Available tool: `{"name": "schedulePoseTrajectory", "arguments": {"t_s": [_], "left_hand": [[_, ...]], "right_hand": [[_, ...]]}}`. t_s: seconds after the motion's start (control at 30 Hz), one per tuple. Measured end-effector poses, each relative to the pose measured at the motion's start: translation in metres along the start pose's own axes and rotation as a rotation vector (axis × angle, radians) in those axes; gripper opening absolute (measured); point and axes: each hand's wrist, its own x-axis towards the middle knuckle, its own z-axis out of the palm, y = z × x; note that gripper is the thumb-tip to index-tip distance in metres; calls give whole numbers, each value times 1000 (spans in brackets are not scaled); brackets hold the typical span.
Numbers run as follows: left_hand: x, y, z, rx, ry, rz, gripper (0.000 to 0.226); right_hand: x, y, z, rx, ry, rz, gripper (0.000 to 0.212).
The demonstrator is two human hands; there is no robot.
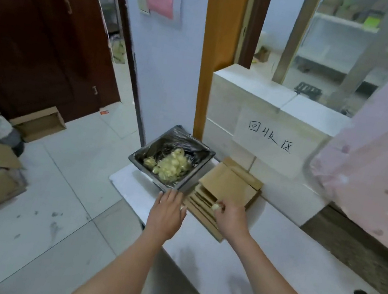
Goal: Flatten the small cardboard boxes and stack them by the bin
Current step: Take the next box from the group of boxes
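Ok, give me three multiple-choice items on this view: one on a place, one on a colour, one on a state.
1. Where does the stack of flattened brown cardboard boxes lie?
A. right of the bin, against the white tiled wall
B. inside the bin
C. on the dark wooden wardrobe

2. What colour is the plastic liner of the square metal bin?
A. pink
B. black
C. blue

3. What is the right hand doing?
A. hanging idle
B. lifting the bin
C. touching the stack with curled fingers

Key: 1 A, the stack sits beside the bin under the white handwritten paper sign. 2 B, dark film lines the rim. 3 C, its fingertips meet the cardboard edge, while the left hand hovers flat near the bin.
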Motion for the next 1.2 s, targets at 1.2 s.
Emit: {"name": "schedulePoseTrajectory", "arguments": {"t_s": [1.2], "left_hand": [[248,-260,5,-16,-192,64,50]], "right_hand": [[267,-174,214,-252,-118,-16,14]]}}
